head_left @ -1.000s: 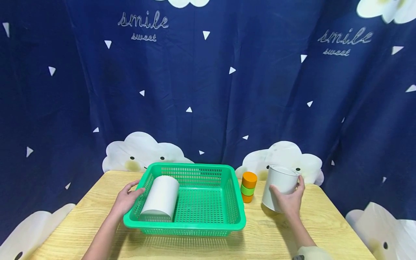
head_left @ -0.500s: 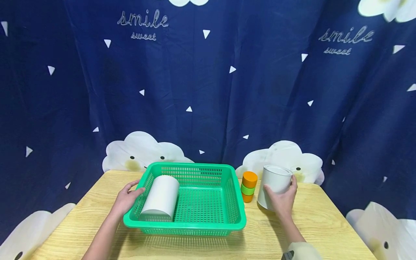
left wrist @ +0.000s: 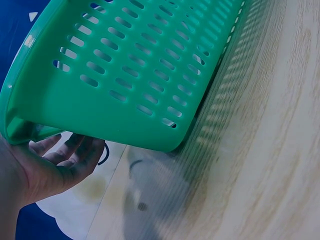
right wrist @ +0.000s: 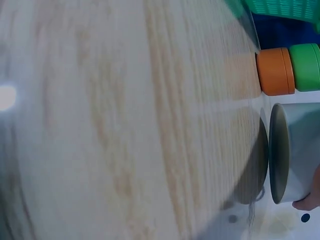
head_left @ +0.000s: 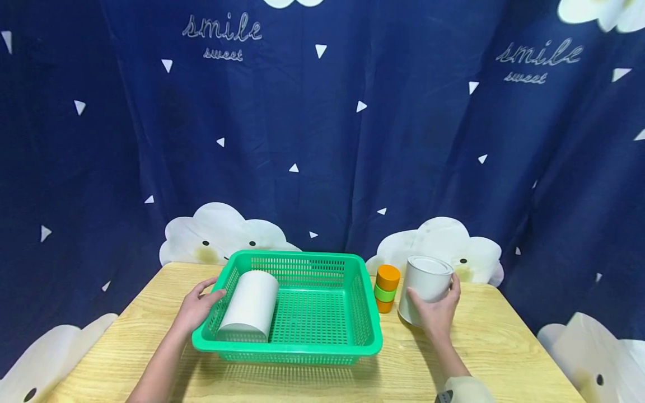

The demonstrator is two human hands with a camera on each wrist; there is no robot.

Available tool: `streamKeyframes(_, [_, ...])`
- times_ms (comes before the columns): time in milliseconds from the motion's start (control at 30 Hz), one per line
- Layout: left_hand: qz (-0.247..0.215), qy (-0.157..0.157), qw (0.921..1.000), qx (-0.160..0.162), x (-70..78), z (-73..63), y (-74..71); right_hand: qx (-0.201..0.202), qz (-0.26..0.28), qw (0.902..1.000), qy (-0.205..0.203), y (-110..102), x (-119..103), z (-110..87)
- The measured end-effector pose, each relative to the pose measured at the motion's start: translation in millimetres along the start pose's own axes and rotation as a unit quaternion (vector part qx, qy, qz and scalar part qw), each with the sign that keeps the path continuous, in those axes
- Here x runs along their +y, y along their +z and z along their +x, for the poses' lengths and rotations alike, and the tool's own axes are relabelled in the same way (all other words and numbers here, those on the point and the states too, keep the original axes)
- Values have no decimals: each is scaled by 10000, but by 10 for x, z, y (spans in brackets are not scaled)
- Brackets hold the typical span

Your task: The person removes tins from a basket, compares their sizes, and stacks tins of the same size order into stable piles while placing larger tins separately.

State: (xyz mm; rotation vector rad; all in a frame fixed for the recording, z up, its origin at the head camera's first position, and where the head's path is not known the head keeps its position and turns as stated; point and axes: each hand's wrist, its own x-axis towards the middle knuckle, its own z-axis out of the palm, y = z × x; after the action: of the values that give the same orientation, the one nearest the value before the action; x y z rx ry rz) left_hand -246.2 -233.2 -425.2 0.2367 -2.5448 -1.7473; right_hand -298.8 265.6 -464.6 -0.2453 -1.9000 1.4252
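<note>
My left hand (head_left: 196, 308) grips the left rim of a green plastic basket (head_left: 302, 348), thumb over the rim. In the left wrist view the fingers of the left hand (left wrist: 60, 165) curl beneath the basket's rim (left wrist: 100, 112). Inside the basket, a white cylinder (head_left: 252, 302) lies on its side along the left wall. My right hand (head_left: 439, 313) holds a white can (head_left: 427, 282) from the side, thumb and fingers around it. The can is roughly upright; in the right wrist view a narrow gap shows between the can (right wrist: 305, 145) and the table.
Between basket and can stands an orange and green stack of round containers (head_left: 385, 291), close to both. All of it is on a light wooden table (head_left: 504, 347). A dark blue curtain (head_left: 322, 140) with white clouds hangs behind.
My right hand has moved the white can a little to the left, closer to the orange and green stack. Left hand and basket have stayed in place.
</note>
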Motion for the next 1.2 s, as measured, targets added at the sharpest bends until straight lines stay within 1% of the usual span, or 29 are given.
streamKeyframes(167, [56,-71,10000,3,-10,4,-1,-80,-79,9999,87,3,-2,-5])
streamKeyframes(267, [33,-48,10000,-4,-9,4,-5,-108,-53,9999,79,9,-11,-10])
streamKeyframes(700, [-68,-46,10000,-20,-9,4,-4,-7,164,9999,47,61,-6,-11])
streamKeyframes(1000, [-56,-41,10000,-19,-16,25,-8,102,274,9996,43,124,81,14])
streamKeyframes(1200, [-65,-41,10000,-21,-27,24,-1,149,301,9994,6,149,143,-12])
